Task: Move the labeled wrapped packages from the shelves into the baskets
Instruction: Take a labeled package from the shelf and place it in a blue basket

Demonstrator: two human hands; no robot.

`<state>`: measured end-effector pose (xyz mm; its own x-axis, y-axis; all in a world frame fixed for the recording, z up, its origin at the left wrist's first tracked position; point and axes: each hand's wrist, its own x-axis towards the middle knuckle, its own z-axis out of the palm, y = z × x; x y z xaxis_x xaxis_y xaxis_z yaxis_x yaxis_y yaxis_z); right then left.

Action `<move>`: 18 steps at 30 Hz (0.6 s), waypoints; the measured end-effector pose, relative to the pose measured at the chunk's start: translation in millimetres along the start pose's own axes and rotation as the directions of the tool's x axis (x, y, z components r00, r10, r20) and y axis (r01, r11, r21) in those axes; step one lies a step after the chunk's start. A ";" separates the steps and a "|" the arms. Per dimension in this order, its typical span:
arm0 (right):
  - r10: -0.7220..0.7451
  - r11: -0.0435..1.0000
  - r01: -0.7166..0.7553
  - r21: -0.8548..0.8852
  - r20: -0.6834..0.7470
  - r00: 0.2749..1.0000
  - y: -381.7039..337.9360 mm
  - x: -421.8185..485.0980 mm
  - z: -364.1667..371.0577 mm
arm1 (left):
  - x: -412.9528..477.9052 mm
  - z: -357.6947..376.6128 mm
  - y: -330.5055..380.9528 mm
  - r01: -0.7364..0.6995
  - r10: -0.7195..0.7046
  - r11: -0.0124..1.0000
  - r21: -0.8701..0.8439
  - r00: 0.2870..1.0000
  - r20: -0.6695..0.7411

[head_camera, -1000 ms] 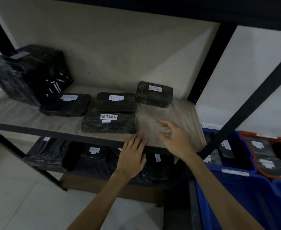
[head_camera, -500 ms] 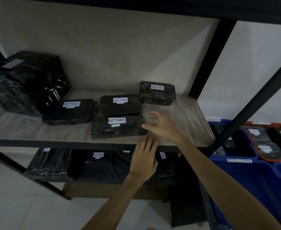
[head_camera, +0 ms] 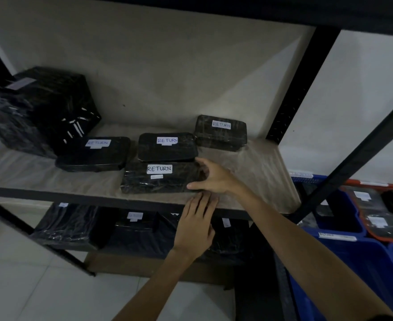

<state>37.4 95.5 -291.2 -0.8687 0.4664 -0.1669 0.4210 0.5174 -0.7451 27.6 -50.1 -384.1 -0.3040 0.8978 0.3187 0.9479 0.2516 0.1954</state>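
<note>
Several black wrapped packages with white RETURN labels lie on the middle shelf (head_camera: pixel 40 179). The front package (head_camera: pixel 153 179) lies near the shelf's front edge, with a second package (head_camera: pixel 166 148) leaning on its back. My right hand (head_camera: pixel 210 178) grips the front package's right end, thumb low at the front corner and fingers over the top. Just below it, my left hand (head_camera: pixel 196 223) lies flat with straight fingers on the shelf's front edge. Two more labeled packages lie at the left (head_camera: pixel 93 152) and back right (head_camera: pixel 221 132).
A big black wrapped box (head_camera: pixel 35 112) fills the shelf's left end. More wrapped packages (head_camera: pixel 132 230) sit on the lower shelf. Blue baskets (head_camera: pixel 353 253) and a red-rimmed basket (head_camera: pixel 376 237) holding packages stand at the right, behind black shelf posts (head_camera: pixel 295 93).
My right hand moved left and closed round the right end of the front RETURN package. My left hand slid up and right along the shelf edge.
</note>
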 end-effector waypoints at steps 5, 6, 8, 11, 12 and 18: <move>-0.034 0.998 0.037 0.045 -0.067 0.997 9.5 6.0 -7.4 | -0.6 3.6 2.2 0.030 -0.030 1.000 0.008 1.000 -0.008; -0.028 0.994 0.036 0.099 -0.084 0.996 13.0 8.2 -8.7 | -0.8 3.7 3.3 0.038 -0.038 0.999 0.005 0.999 -0.008; 0.014 0.982 0.007 0.189 -0.108 0.994 18.7 11.5 -9.1 | -0.9 3.7 5.1 0.050 -0.050 0.999 0.002 0.999 -0.006; 0.147 0.939 -0.094 0.332 -0.138 0.980 19.3 12.9 -4.5 | -0.5 4.3 6.0 0.062 -0.062 0.998 0.006 0.998 0.005; 0.194 0.908 -0.122 0.401 -0.144 0.970 19.0 12.9 -1.6 | -0.5 4.3 6.0 0.065 -0.065 0.998 0.006 0.998 0.005; 0.149 0.942 -0.018 0.335 -0.372 0.916 17.9 6.7 13.0 | -0.6 4.2 8.2 0.064 -0.065 0.998 -0.010 0.998 -0.025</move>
<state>35.8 98.5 -314.1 -0.6357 0.7716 -0.0238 0.3245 0.2391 -0.9152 35.9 -47.0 -386.6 -0.3669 0.8703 0.3285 0.9254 0.3053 0.2247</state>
